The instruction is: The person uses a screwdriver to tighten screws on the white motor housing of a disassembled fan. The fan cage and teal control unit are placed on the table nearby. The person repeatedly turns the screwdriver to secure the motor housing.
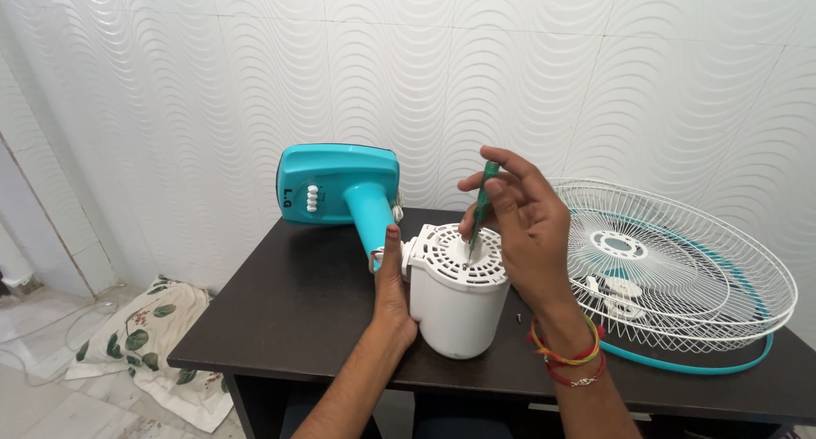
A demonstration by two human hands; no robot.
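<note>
Your right hand [525, 226] pinches a slim green-handled screwdriver [481, 205] between thumb and fingertips, its tip set down into the vented top of the white plastic fan motor housing [457, 307], which stands upright near the front edge of the dark wooden table [280, 311]. Keep the shaft vertical and press straight down. Your left hand [391, 290] lies flat against the housing's side, fingers closed along it; hold it firm. A small dark screw [518, 318] lies just beside the housing. The turquoise fan base [338, 184] lies behind, the white wire fan guard [680, 269] crowds your right wrist.
</note>
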